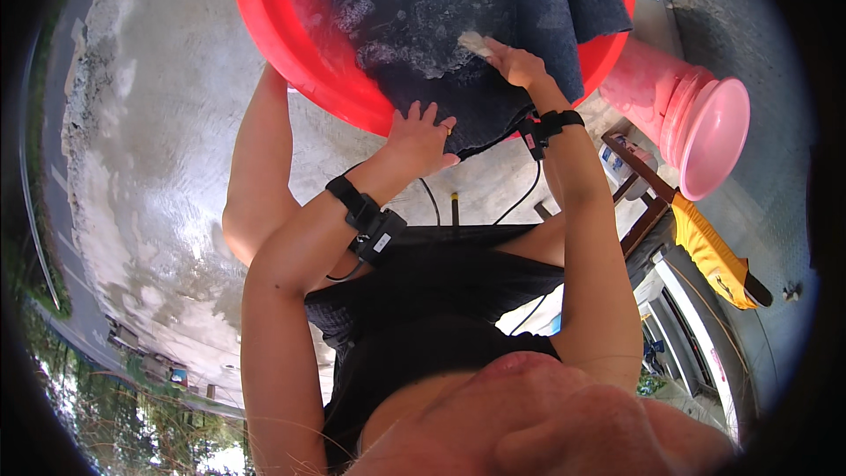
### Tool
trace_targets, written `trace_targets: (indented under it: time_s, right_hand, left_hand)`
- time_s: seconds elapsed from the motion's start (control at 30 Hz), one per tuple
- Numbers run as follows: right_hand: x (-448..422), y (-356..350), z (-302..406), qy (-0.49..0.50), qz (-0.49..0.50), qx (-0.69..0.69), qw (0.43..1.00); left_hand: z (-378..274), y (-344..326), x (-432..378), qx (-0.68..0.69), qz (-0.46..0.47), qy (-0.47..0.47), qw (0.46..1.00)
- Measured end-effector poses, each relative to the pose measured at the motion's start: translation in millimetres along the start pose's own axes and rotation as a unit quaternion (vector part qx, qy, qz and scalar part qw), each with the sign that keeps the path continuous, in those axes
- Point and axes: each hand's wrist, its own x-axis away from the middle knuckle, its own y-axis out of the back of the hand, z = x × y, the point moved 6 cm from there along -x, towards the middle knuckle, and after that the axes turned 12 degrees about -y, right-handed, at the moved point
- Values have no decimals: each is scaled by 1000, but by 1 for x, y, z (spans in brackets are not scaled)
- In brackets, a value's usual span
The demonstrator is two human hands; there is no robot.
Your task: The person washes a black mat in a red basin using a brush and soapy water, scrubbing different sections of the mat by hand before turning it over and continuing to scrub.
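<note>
A large red plastic basin (271, 33) stands before me, with dark wet fabric (423, 26) in it under soapy water and foam. Part of the fabric hangs over the near rim, and another fold lies over the right rim. My left hand (423, 139) rests flat on the fabric's near edge, by the basin rim, fingers spread, a ring on one finger. My right hand (517, 65) grips a pale block (474, 44), perhaps soap or a brush, against the fabric. Each wrist bears a strapped black device with a cable.
Pink plastic buckets or basins (714, 139) lie tipped on the right, beside a white container (624, 162). A brown frame with a yellow cloth (710, 248) stands nearer me on that side. Concrete floor (172, 112) spreads at the left, with a road beyond.
</note>
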Motion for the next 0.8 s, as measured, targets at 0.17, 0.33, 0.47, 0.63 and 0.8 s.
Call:
trace_targets:
  time_s: [0.17, 0.33, 0.47, 0.63, 0.8]
  right_hand:
    - [-35, 1, -32, -199, -88, -136, 967]
    - [-28, -45, 56, 22, -12, -75, 997]
    - [7, -68, 81, 80, 59, -49, 994]
    - [7, -38, -17, -18, 186, -314, 931]
    - [-11, 4, -26, -64, -92, -82, 990]
  left_hand:
    - [-2, 2, -4, 17, -8, -12, 1000]
    - [-7, 12, -12, 16, 13, -22, 1000]
    - [-3, 6, -7, 16, 43, -8, 999]
    - [-6, 6, -9, 9, 21, -13, 1000]
    - [0, 1, -5, 16, 9, -4, 1000]
